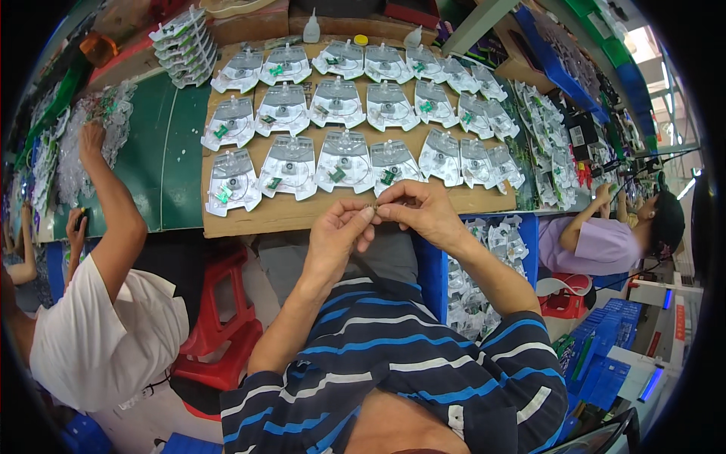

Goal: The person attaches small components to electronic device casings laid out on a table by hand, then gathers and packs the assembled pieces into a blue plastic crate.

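Observation:
My left hand (342, 225) and my right hand (418, 212) meet at the near edge of the cardboard sheet (283, 218). Thumbs and fingertips of both are pinched together around something tiny, too small and too covered to name. Beyond them, rows of clear and white plastic housings (343, 163) lie on the cardboard. Several carry a small green circuit board, such as the board (389, 176) in the housing just beyond my right hand. Thin wires run over some of the housings.
A stack of housings (184, 47) stands at the far left; a white squeeze bottle (311, 27) is at the back. A blue bin (432, 274) with more housings sits below the table's edge. A co-worker in white (113, 325) reaches over the green table at left; another person (605, 240) sits at right.

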Available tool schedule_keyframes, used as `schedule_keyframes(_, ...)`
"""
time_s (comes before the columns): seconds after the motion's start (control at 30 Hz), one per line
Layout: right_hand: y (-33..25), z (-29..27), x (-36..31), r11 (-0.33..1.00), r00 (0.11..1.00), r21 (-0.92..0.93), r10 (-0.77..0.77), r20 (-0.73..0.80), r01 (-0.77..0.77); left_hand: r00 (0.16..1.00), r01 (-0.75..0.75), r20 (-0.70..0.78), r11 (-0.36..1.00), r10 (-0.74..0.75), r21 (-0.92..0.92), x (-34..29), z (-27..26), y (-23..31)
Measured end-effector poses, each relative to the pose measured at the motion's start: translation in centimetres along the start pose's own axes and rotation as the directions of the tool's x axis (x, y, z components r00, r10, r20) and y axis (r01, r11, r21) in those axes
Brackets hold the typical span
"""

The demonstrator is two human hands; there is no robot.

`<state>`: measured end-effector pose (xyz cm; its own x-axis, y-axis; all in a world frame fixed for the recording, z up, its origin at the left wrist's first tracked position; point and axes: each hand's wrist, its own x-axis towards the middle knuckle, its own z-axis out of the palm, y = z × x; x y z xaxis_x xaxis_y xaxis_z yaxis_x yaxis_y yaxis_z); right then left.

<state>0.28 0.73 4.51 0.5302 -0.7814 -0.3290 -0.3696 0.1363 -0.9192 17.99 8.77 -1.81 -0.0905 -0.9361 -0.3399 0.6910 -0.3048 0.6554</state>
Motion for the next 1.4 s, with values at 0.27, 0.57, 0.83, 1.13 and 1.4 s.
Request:
schedule_keyframes(0.27,-0.6,0.5,0.4,0.989,0.987,0.044,0.139,0.076,-0.142,0.999,-0.04,-0.032,0.995,0.043,0.095,0.0,0.4,0.5)
schedule_keyframes(0.57,0.0,2.3,1.0,0.977,0.981,-0.166,-0.152,-0.121,0.131,1.0,0.023,-0.019,0.959,-0.018,0.281,0.0,-0.5,0.9)
schedule_keyframes(0.83,-1.7,2.4,5.0,0.607,0.857,-0.723,-0.514,-0.042,0.329,0.997,0.059,-0.068,0.952,-0.041,0.301,0.7,-1.8,0.2)
schedule_keyframes(1.13,-1.3,3.9,7.5,0.411,0.884,-0.859,-0.459,0.094,0.305,0.996,-0.061,-0.019,0.781,0.092,0.622,2.6,-2.7,0.1)
schedule_keyframes(1.4,-1.1,3.6,8.0,0.392,0.906,-0.874,-0.406,0.116,0.288,0.994,-0.06,-0.025,0.711,0.108,0.701,3.3,-2.8,-0.6)
